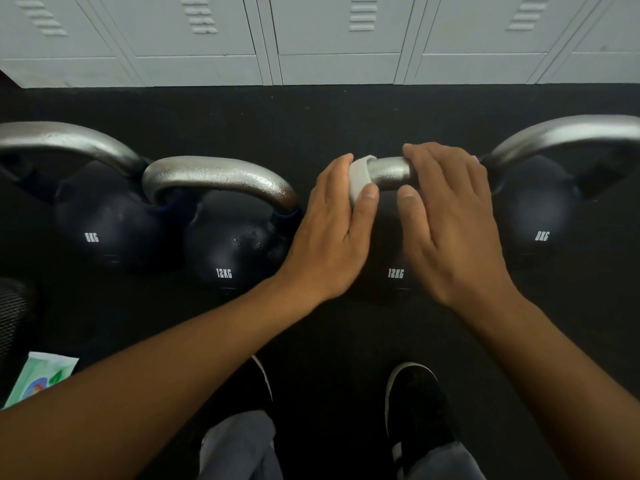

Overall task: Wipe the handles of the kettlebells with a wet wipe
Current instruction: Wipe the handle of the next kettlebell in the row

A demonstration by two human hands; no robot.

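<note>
Left grip (341, 216) curls round the wet wipe (358, 180), pinching it onto the handle (391, 173) of the right 12KG kettlebell (394, 271); right grip (450, 216) wraps the same handle bare, steadying it. I'd say I'm mid-wipe on the third bell of four along the floor's locker-side edge. Next: slide the wipe rightward, which needs my right hand off. Pack (38, 377) at the floor's near-left edge, probably wipes, partly hidden by my arm.
</note>
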